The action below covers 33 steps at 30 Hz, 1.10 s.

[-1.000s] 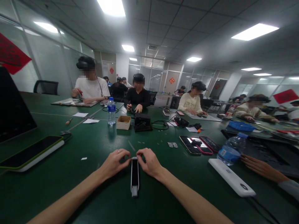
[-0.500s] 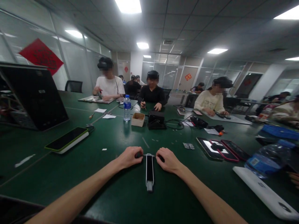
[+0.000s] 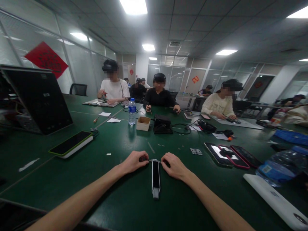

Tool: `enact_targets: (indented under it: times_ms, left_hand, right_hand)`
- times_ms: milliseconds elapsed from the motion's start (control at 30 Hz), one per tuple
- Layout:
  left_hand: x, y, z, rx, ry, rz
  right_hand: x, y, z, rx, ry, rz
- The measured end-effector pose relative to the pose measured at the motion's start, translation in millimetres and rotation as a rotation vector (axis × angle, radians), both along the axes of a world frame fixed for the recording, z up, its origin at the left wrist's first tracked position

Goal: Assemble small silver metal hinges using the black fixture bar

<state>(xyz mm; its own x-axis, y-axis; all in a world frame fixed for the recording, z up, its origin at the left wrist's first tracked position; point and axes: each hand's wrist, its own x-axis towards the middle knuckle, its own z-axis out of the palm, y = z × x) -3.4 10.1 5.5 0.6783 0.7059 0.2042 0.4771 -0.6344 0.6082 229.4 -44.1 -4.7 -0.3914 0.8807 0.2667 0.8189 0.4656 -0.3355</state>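
Note:
A slim, elongated object (image 3: 156, 178) with a black face, a pale rim and a grey block at its near end lies lengthwise on the green table (image 3: 115, 205). Thin grey pieces jut out sideways from its far end. My left hand (image 3: 136, 161) rests on the table to the left, thumb and fingers closed in a pinch at the left piece. Opposite it, my right hand (image 3: 173, 164) is curled, its fingertips pinched at the right piece. The fingertips partly hide both pieces. What kind of object this is, I cannot tell.
Ahead stand a small open box (image 3: 143, 124), a black stand (image 3: 162, 124) and a water bottle (image 3: 132, 111). A green-edged phone (image 3: 71, 143) lies left; phones (image 3: 218, 154), a large bottle (image 3: 276, 168) and a white device (image 3: 273, 199) lie right. Several people sit across the table.
The whole view has shifted slightly, so things appear a little further right. Both my hands keep their pinch at the slim object. The person opposite has moved one hand outward.

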Motion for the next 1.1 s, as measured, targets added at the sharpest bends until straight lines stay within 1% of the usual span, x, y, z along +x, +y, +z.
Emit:
enact_targets:
  times_ms: [200,400,600,800,1100]
  left_hand:
    - [-2,4,-3.1,-0.045,-0.054,-0.034]
    - [-2,7,-7.8,-0.092,-0.113,-0.036]
    - [-2,6,-5.7,-0.137,-0.140,-0.033]
    - [-1,6,-7.8,-0.121,-0.135,-0.022]
    - [-2,-1,-1.8,-0.171,-0.132,-0.029]
  right_hand:
    - [-3,-3,4.5,0.002,-0.011,0.007]
    - [-5,-3,5.1,0.009,-0.014,0.002]
    - [-7,-5,7.7,0.003,-0.016,-0.006]
    - [-8,-7,12.5,-0.028,-0.006,-0.013]
    - [-9,-7,9.7,-0.017,0.001,-0.031]
